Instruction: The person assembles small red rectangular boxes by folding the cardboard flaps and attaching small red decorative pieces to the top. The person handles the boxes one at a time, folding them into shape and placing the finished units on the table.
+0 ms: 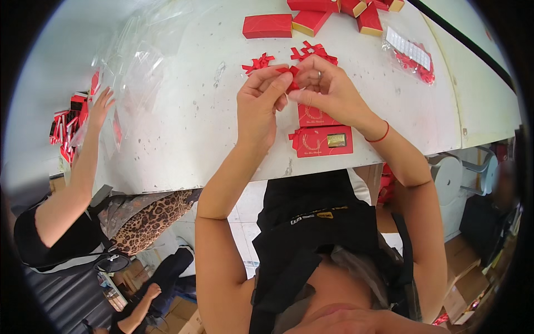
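A small red ribbon bow (pixel 293 85) is pinched between the thumb and fingertips of my left hand (pixel 260 103). My right hand (pixel 339 94) meets it from the other side, its fingers curled at the bow; its exact grip is partly hidden. Below the hands lies a flat red box (pixel 322 141) with gold print, a gold patch and a red bow at its left edge. A second red box (pixel 316 116) sits just beyond it, partly covered by my right hand. Loose red bows lie in a left pile (pixel 258 63) and a right pile (pixel 322 54).
Several red boxes (pixel 267 26) stand at the white table's (pixel 183 133) far side. A clear bag of red pieces (pixel 410 57) lies right of them. At left, another person's hand (pixel 100 107) reaches near clear plastic sheets (pixel 142 67) and a heap of red-and-black packs (pixel 68 125).
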Demonstrator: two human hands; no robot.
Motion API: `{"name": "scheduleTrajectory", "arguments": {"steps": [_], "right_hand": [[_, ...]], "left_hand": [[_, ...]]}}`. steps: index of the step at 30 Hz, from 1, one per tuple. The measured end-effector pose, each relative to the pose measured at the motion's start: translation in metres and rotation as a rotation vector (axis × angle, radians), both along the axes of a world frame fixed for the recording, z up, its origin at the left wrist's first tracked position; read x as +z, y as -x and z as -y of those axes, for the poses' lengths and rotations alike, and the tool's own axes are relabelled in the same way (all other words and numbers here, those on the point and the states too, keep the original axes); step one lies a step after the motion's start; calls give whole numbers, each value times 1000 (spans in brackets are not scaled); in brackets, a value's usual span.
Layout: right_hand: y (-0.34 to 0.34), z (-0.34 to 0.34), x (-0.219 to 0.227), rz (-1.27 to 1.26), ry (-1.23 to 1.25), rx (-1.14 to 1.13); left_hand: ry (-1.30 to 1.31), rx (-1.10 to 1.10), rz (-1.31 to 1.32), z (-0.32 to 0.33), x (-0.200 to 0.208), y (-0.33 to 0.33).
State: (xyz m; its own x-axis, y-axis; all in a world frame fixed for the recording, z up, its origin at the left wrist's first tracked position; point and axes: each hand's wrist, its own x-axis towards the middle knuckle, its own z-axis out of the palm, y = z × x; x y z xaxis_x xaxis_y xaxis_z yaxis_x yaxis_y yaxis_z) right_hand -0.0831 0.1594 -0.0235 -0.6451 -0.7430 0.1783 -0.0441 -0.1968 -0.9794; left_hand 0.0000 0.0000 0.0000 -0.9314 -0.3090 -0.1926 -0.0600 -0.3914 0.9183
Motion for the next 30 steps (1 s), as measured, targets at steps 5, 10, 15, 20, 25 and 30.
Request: {"name": "scheduleTrajectory", "arguments": {"steps": [5,10,15,20,25,30], "right_hand": [[4,0,-2,158,55,-46],[11,-15,0,-10,-200,45],[17,-14,-13,-141,-315,75],[15,-10,-17,-215,-351,91],[10,-9,-22,-259,-354,29],[3,-11,-20,-281,-360,-49]], "left_hand": [[-18,109,-126,-8,-7,-9],[379,-53,-103,5,-23,-16],[517,-148,9,10,-38,-18],[588,-244,104,19,-51,-20],[378,-209,109,16,-52,-21],[364,-201,99,10,-49,-26]]}}
